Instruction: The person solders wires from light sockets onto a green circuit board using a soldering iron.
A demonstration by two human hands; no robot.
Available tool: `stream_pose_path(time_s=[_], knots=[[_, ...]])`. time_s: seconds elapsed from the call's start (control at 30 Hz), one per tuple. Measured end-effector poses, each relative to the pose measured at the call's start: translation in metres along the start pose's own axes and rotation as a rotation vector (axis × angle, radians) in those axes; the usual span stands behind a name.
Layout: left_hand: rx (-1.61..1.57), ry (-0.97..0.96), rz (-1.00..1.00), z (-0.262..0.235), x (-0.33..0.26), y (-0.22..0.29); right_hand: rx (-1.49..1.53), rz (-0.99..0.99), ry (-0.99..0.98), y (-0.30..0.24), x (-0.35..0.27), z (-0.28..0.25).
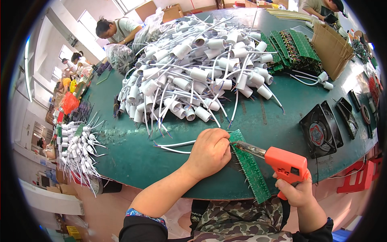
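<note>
Centrally, one green board [252, 171] lies between the left hand [210, 151], closed over two white wires [177, 144], and the right hand [297, 194], clasping one soldering gun [283, 160].

Round label [317, 134] on the black fan [325, 126], dark label [295, 171] on the soldering gun [282, 160].

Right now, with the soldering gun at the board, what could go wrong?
1. Burn: the metal tip of the soldering gun in the right hand is close to the left hand; a slip could touch skin.
2. Snag: two white wires stick out beyond the left hand, so a bump might tug them.
3. Tilt: the green board reaches the table's near edge; pressing there might tip it.
</note>
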State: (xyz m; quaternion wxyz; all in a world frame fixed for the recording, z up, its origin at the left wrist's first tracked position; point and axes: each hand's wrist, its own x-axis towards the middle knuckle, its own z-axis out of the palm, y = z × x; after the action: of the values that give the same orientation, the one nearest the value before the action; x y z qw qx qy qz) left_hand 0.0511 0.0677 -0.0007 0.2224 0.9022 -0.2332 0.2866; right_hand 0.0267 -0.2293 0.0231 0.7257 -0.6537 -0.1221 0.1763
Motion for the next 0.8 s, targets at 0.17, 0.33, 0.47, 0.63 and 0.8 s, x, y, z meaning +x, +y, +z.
stream_pose_path(time_s=[0.17, 0.33, 0.47, 0.63, 0.8], knots=[[0.007, -0.001, 0.003, -0.001, 0.0, 0.001, -0.02, -0.008, -0.022, 0.001, -0.001, -0.002], [0.008, 0.0, 0.004, 0.0, -0.001, 0.0, -0.017, -0.021, -0.028, 0.002, 0.0, 0.0], [0.005, 0.001, -0.003, -0.001, -0.001, 0.0, -0.094, -0.035, -0.03, 0.002, 0.0, -0.002], [0.012, 0.014, -0.011, -0.001, -0.002, 0.001, -0.027, -0.067, 0.06, -0.005, -0.012, -0.007], [-0.019, -0.001, -0.011, 0.007, 0.006, 0.002, -0.014, -0.154, 0.225, -0.024, -0.038, -0.021]])
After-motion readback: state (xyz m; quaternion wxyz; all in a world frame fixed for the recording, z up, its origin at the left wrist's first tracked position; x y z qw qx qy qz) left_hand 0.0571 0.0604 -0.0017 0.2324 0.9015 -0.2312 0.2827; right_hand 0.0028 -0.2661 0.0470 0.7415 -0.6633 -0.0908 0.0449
